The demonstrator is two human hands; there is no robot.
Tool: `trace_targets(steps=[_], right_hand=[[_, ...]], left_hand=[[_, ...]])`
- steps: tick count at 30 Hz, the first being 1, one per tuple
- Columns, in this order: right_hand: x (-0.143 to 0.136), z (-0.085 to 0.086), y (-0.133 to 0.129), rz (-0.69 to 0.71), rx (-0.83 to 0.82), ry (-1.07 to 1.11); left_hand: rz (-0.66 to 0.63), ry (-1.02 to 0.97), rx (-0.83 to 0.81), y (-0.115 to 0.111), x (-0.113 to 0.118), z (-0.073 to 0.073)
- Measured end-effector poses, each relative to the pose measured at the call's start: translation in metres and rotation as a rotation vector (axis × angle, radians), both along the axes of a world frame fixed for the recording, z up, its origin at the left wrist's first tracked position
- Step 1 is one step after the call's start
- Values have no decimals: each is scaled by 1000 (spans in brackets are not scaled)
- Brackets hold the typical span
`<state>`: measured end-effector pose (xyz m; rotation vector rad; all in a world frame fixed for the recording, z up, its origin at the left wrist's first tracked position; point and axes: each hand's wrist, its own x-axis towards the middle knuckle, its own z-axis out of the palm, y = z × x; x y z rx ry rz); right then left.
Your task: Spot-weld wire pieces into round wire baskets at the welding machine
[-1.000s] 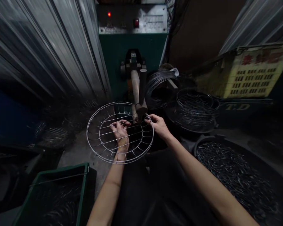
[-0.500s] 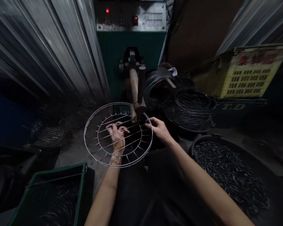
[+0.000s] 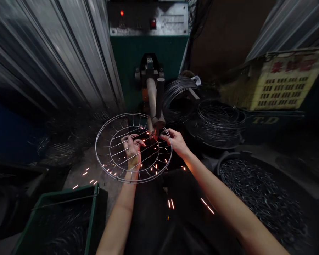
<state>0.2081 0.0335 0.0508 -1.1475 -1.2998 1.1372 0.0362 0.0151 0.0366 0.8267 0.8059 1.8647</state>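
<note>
A round wire rack (image 3: pixel 96 148), with a double outer rim, short spokes and parallel cross wires, is held tilted under the arms of a spot-welding machine (image 3: pixel 151 46). My left hand (image 3: pixel 133 150) reaches beneath it, fingers bent around the cross wires. At the rack's right rim, my right hand (image 3: pixel 177 142) pinches with thumb and forefinger close to the welder's electrode (image 3: pixel 158 122); what sits between those fingertips is too small to make out. The electrode tip glows orange against the wire. Sparks (image 3: pixel 207 206) fly down and outward over both forearms.
On the right, a round tub (image 3: pixel 220 161) holds many small bent wire pieces. Wire coils (image 3: pixel 220 117) lie behind it, near a yellow crate (image 3: pixel 279 86). A green bin (image 3: pixel 94 209) with wire parts stands at lower left. Corrugated metal sheeting (image 3: pixel 77 53) rises behind.
Sparks and an orange glow have appeared at the electrode. The rack's near rim has risen slightly, and my right fingertips have shifted a little left toward the electrode.
</note>
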Motion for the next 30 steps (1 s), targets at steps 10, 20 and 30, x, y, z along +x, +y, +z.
trace_targets(steps=[10, 20, 30], right_hand=[[20, -1, -21, -11, 54, -110], [7, -1, -1, -33, 107, -135], [3, -2, 4, -34, 82, -50]], left_hand=[[109, -26, -35, -3, 8, -3], [136, -38, -52, 11, 5, -5], [143, -25, -88, 9, 6, -2]])
